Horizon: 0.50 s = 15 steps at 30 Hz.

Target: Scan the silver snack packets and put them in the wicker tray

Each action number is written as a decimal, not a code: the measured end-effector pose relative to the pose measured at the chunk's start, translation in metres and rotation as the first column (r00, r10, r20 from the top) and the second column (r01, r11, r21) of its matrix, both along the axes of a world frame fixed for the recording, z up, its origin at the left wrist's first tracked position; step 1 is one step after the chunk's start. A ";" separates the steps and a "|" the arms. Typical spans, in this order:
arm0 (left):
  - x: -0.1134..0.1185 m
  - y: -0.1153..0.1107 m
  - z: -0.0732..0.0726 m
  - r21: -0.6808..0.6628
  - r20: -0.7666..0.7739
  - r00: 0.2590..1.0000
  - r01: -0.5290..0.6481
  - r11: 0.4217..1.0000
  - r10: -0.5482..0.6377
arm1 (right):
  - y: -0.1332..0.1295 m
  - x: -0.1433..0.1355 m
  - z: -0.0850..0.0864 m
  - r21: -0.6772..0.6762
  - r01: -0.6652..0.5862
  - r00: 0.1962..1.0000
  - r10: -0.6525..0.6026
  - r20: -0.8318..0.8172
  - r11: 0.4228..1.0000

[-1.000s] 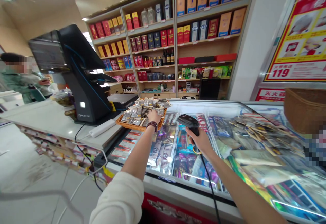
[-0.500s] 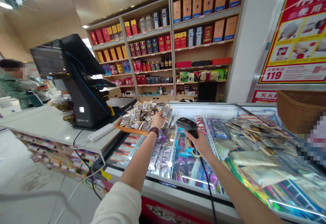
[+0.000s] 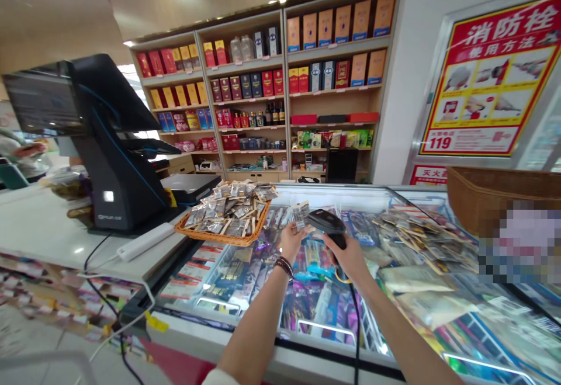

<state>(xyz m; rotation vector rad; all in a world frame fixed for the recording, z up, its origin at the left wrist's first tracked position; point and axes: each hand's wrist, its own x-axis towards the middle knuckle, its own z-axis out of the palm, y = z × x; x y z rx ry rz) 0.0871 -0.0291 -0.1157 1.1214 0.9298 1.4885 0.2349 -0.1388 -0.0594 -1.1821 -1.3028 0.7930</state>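
My left hand (image 3: 291, 241), with a dark beaded bracelet on its wrist, holds a small clear packet (image 3: 301, 214) upright by its lower edge. Right beside it, my right hand (image 3: 348, 256) grips a black handheld scanner (image 3: 328, 222), whose head points left at the packet; its cable hangs down over the freezer. An orange wicker basket (image 3: 214, 238) heaped with similar small packets (image 3: 236, 207) stands to the left of my hands. Under both hands lies the glass-topped freezer (image 3: 302, 347) with colourful packages inside.
On the left counter (image 3: 39, 215) stand a black checkout terminal (image 3: 118, 163) and a white bar (image 3: 145, 240). More packets (image 3: 429, 236) lie loose on the right, near a brown basket (image 3: 504, 195). Shelves of boxes line the back. A person (image 3: 20, 151) is at the far left.
My left hand has moved right, away from the orange basket, bringing the packet beside the scanner. The view has turned slightly to the right.
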 end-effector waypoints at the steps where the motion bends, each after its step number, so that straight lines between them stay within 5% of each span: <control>1: -0.002 0.000 -0.001 0.008 0.015 1.000 0.002 1.000 -0.003 | -0.001 -0.001 -0.001 -0.001 0.016 0.999 -0.016 0.037 1.000; 15: -0.005 -0.005 0.002 0.021 0.071 0.997 0.004 1.000 -0.005 | -0.015 -0.012 0.010 -0.007 0.025 0.990 -0.024 0.141 1.000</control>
